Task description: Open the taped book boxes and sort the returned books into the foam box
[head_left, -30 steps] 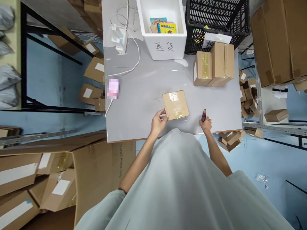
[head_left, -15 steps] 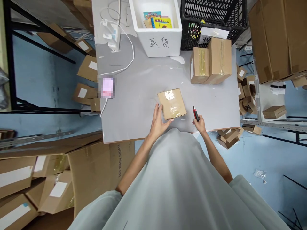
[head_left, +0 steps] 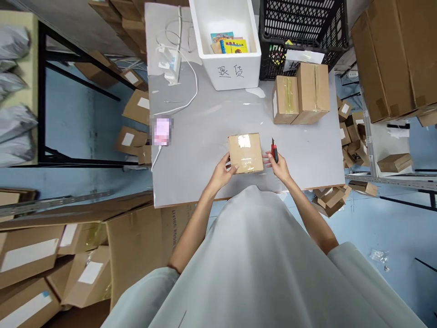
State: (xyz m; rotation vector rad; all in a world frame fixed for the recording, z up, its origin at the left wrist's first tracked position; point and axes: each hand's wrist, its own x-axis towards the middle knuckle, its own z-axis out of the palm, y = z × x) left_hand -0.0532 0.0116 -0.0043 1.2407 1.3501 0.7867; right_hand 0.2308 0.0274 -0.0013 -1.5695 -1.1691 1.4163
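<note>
A small cardboard box (head_left: 246, 152) with shiny clear tape across its top is in front of me, at the near part of the table. My left hand (head_left: 222, 175) grips its left side, the thumb at the near left corner and the fingers partly hidden behind that side. In my right hand (head_left: 279, 167) is a red and black utility knife (head_left: 274, 151), its tip pointing away from me. That hand's other fingers reach toward the right side of the box; whether they touch it I cannot tell.
Two taped cardboard boxes (head_left: 286, 102) stand at the table's right, before a black plastic crate (head_left: 303, 43). Beside it, a white bin (head_left: 235, 75) holds colourful books. A power strip (head_left: 174, 68) with cables and a blurred device (head_left: 161, 131) lie along the grey table's (head_left: 205, 123) left side.
The box has turned to sit squarer to me. My right hand has come up and left toward it with the knife, and my left hand has shifted lower along its side. The view has moved slightly.
</note>
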